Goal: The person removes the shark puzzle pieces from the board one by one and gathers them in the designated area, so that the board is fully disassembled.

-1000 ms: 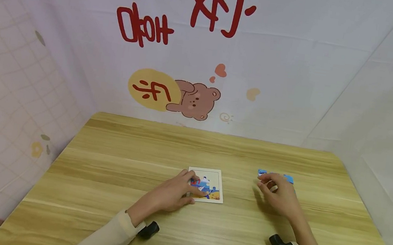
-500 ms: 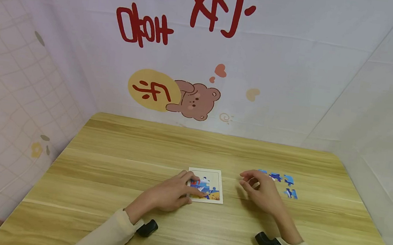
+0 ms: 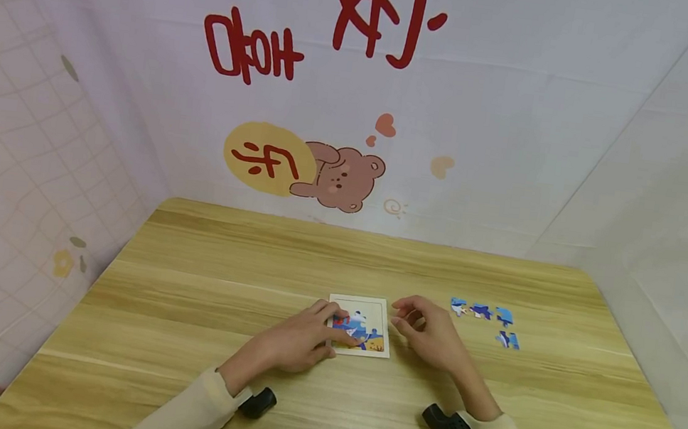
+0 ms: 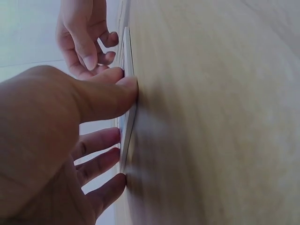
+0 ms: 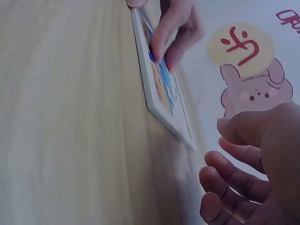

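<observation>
Now holding the puzzle board (image 3: 362, 325) steady.
My left hand (image 3: 296, 341) is pressing it with fingers apart; my right hand (image 3: 432, 336) is hovering just right of it, fingers loosely curled.

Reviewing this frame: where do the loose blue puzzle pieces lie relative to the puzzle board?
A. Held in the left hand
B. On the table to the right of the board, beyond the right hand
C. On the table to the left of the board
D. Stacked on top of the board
B: the loose pieces lie on the table to the right of the puzzle board, past the right hand.
</observation>
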The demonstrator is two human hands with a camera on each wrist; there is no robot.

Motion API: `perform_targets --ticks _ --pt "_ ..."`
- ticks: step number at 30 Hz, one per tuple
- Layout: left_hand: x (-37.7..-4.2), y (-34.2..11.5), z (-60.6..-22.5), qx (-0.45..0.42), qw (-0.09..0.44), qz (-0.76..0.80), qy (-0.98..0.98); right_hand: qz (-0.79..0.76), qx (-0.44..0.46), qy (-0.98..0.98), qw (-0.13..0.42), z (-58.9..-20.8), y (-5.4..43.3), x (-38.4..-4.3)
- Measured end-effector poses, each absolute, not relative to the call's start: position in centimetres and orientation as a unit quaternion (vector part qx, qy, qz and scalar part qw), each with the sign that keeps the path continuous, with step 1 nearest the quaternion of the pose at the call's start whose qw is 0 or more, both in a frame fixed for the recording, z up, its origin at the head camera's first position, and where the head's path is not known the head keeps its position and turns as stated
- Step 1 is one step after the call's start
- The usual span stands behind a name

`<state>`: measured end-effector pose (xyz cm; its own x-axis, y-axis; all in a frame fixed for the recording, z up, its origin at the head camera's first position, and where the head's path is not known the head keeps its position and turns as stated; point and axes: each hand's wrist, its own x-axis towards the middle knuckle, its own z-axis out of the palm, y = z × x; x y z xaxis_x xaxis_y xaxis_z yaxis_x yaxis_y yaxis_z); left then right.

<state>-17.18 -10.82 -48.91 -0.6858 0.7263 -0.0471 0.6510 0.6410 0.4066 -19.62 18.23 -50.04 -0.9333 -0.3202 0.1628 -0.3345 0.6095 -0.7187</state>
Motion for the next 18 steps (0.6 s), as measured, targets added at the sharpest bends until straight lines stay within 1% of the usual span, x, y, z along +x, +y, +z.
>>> perform_targets --ticks 18 --pt "-16.9 -10.7 -48.6 0.394 0.078 0.141 0.905 0.389 0.222 -0.894 -0.029 -50.4 14.6 -20.1"
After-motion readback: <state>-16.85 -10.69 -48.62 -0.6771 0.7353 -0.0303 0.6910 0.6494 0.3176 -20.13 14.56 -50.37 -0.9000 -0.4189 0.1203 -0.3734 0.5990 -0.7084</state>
